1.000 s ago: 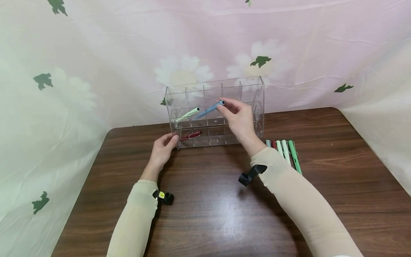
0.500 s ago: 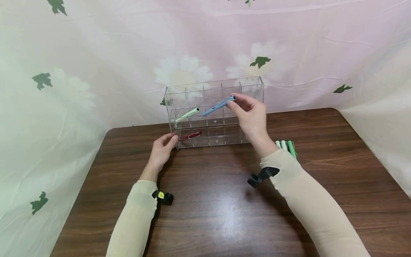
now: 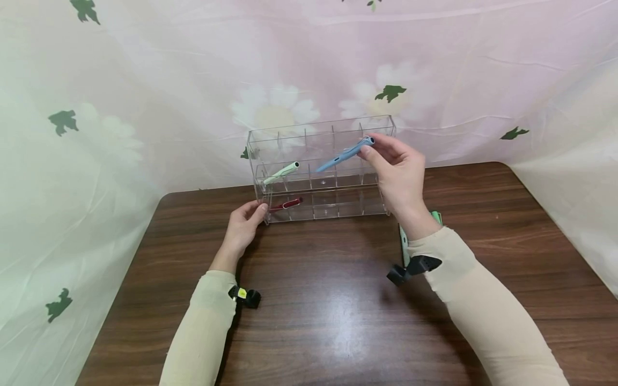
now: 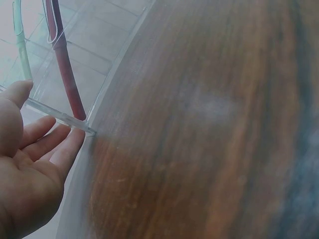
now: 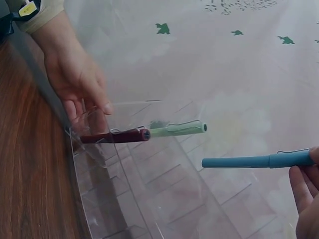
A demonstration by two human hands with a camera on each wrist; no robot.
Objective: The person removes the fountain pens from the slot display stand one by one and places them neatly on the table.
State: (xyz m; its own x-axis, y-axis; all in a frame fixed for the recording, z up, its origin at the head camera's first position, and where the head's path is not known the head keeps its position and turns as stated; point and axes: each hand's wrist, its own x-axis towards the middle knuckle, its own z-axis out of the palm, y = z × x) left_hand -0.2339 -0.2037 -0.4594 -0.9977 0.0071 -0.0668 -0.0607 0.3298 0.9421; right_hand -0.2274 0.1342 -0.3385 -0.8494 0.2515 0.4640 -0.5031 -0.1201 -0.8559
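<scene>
My left hand (image 3: 243,228) grips the lower left side wall of a clear pen organizer (image 3: 324,184), thumb in front and fingers behind. In my right hand (image 3: 403,174) a blue capped pen (image 3: 341,156) is pinched near its cap end, tilted with its lower end pointing left. It hangs in front of the organizer's right half, and in the right wrist view the blue pen (image 5: 239,162) looks apart from it. A pale green pen (image 3: 281,173) leans in the left end compartment of the middle tier. Below it, a dark red pen (image 3: 287,204) leans in the lowest tier's left compartment.
Pens lie on the brown wooden table (image 3: 309,300) right of the organizer, mostly hidden by my right wrist; a green pen (image 3: 436,217) and a pale pen (image 3: 404,244) partly show. A flowered cloth backdrop (image 3: 193,96) hangs close behind the organizer.
My right hand has carried the blue pen to the right and slightly up, away from beside the pale green pen. My left hand and the organizer have stayed put.
</scene>
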